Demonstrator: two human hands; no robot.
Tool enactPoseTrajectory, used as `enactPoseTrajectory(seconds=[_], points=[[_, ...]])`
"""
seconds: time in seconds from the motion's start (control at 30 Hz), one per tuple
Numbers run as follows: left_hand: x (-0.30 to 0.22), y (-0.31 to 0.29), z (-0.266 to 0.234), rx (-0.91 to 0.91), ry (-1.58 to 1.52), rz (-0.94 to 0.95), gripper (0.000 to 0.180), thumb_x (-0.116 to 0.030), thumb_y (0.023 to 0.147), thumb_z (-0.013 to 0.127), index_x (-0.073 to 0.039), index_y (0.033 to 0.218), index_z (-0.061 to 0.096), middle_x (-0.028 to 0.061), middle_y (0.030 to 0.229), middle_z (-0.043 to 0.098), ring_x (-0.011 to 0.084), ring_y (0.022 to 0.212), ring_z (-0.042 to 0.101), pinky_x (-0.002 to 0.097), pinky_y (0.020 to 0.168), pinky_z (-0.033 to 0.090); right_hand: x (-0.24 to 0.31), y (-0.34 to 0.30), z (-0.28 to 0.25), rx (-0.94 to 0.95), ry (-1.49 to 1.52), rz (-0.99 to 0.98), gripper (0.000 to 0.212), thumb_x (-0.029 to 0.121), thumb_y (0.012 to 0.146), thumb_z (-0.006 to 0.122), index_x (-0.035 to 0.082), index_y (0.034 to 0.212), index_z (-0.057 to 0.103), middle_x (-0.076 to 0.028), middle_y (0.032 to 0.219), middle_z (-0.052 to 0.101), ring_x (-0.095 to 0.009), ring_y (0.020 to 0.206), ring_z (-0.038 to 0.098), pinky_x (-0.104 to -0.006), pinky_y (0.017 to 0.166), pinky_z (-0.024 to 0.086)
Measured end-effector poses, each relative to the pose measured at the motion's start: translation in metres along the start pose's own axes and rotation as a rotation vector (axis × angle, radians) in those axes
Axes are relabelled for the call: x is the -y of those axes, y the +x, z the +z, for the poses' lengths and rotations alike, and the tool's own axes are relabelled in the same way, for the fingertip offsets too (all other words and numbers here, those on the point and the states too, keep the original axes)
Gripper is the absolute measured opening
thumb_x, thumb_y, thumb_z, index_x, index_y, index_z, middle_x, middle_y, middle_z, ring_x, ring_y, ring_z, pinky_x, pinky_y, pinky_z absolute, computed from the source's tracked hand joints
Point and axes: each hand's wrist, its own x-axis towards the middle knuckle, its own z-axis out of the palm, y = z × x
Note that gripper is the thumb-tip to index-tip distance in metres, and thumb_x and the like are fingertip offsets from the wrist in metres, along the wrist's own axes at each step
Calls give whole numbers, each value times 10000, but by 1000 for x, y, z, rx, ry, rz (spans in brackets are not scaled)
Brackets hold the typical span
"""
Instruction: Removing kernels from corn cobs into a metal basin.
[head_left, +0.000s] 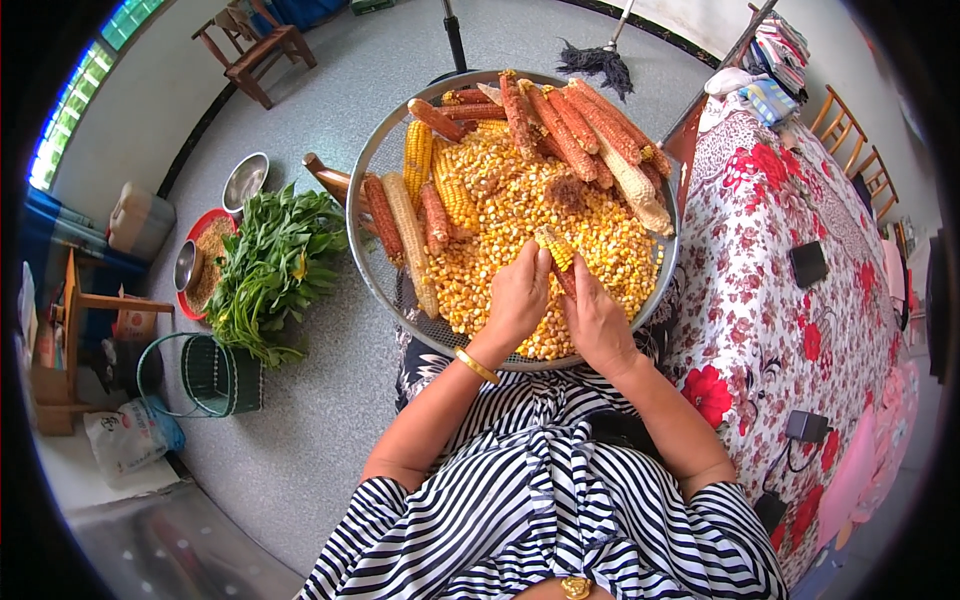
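Note:
A partly shelled corn cob [556, 249] is held between my hands, yellow kernels on its upper end and bare reddish core lower down. My left hand [520, 294] is closed with its thumb side against the cob. Around the lower part wraps my right hand [598, 318]. Beneath both lies a heap of loose corn kernels [500, 210] in a wide round metal sieve [362, 262] on my lap. Unshelled yellow ears [418, 160] rest at its left side. Several bare red cobs [556, 130] are piled along the far rim, and a tuft of brown silk [566, 193] sits on the kernels.
Leafy greens [275, 260], a red basin [212, 240], a metal bowl [246, 182] and a green basket [222, 375] stand on the floor at left. At right, a flowered bed cover [760, 290] carries a dark phone [808, 264]. A mop [597, 66] and wooden chair [262, 55] are farther off.

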Motion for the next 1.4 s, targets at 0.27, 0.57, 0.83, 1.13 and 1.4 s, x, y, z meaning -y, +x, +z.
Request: enactPoseTrajectory(seconds=[0.27, 0.57, 0.83, 1.13, 1.4], points=[[9, 3, 9, 23, -488, -246, 271, -248, 902, 434, -39, 729, 433, 11, 555, 385, 81, 486, 338, 244, 431, 297, -5, 3, -10, 101, -48, -55, 589, 111, 796, 516, -63, 1271, 214, -202, 854, 522, -321, 610, 571, -373, 525, 490], [-13, 6, 13, -82, -86, 45, 208, -173, 867, 473, -28, 734, 405, 141, 576, 437, 282, 505, 438, 334, 465, 338, -15, 3, -21, 142, 210, 45, 512, 114, 815, 485, -85, 1228, 258, -272, 997, 525, -400, 755, 566, -418, 644, 469], [-10, 8, 17, 28, 107, 252, 65, -69, 796, 527, -27, 793, 477, 123, 685, 521, 297, 608, 526, 360, 512, 410, -44, 10, -47, 584, 1181, 608, 419, 215, 853, 479, 12, 1190, 334, -199, 755, 549, -274, 599, 573, -354, 555, 440], [-9, 8, 29, -2, -121, -27, 297, -272, 869, 503, -2, 749, 465, 38, 622, 478, 83, 580, 443, 218, 531, 384, -65, 8, -41, 194, 196, -96, 524, 133, 789, 521, -23, 1240, 303, -207, 927, 555, -331, 681, 587, -387, 596, 485], [-22, 5, 42, 142, -556, -390, 335, -312, 925, 359, -52, 729, 437, 15, 605, 455, 89, 543, 436, 214, 513, 364, -71, 5, -38, 118, -82, -216, 560, 142, 779, 545, -8, 1263, 309, -112, 748, 521, -223, 534, 561, -290, 454, 476]])
